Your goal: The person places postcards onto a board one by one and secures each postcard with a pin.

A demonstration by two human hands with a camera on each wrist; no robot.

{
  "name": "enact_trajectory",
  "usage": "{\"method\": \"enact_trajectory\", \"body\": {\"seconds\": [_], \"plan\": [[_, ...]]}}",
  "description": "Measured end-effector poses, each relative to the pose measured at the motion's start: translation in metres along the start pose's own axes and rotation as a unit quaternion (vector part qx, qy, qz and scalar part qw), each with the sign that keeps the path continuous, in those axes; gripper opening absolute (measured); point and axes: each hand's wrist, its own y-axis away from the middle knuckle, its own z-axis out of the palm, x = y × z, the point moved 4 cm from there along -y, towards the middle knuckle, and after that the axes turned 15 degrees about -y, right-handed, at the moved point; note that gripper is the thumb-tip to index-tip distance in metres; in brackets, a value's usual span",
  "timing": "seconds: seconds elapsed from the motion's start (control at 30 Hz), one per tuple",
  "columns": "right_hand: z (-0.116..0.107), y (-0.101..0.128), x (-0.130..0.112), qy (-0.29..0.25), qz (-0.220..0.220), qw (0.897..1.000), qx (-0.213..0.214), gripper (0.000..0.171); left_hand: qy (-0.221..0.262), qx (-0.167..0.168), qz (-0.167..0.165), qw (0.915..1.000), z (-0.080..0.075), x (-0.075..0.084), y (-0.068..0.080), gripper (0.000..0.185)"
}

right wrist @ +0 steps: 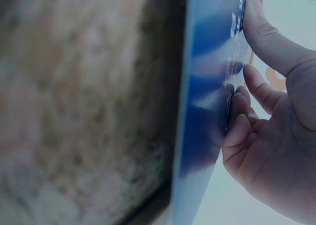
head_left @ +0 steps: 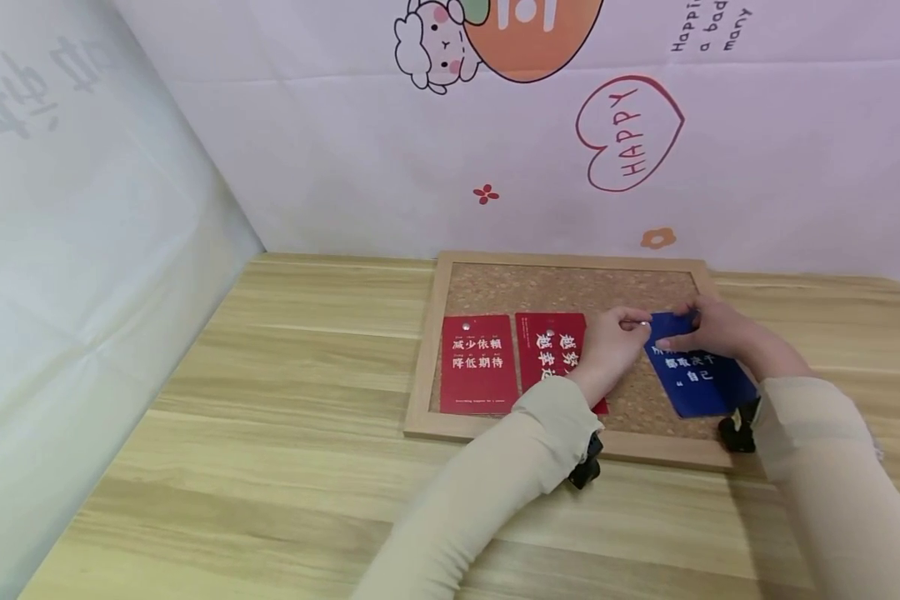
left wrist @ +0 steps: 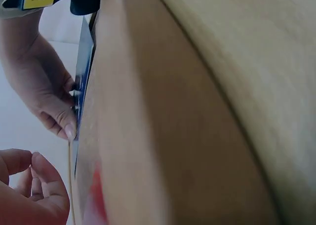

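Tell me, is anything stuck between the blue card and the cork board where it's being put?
Nothing visible. The blue card lies straight on the cork board, right of the two red cards. The right hand presses its top edge and the left hand pinches something small beside it.

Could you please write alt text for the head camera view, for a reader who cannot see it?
Two hands meet over a blue card on a cork board: the right hand presses the card's top edge while the left hand pinches a small silvery pin beside it. Two red cards lie on the board's left half, which rests on a wooden table.
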Motion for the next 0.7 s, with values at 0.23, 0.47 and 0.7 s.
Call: {"method": "enact_trajectory", "body": {"seconds": [0.23,0.47,0.7], "plan": [[0.0002,0.0014,-0.0002,-0.002,0.007,1.0,-0.004,0.072,-0.019,0.022,-0.019,0.9994,0.007,-0.0034,0.0001,0.011],[0.0009,0.0019,-0.0006,-0.009,0.011,1.0,-0.005,0.072,-0.042,0.017,-0.006,0.999,0.0088,-0.0045,-0.0009,0.011],[0.0013,0.0023,-0.0008,-0.009,0.013,1.0,-0.005,0.073,-0.075,-0.015,-0.016,0.9969,0.0053,-0.0062,-0.0002,0.013]]}}
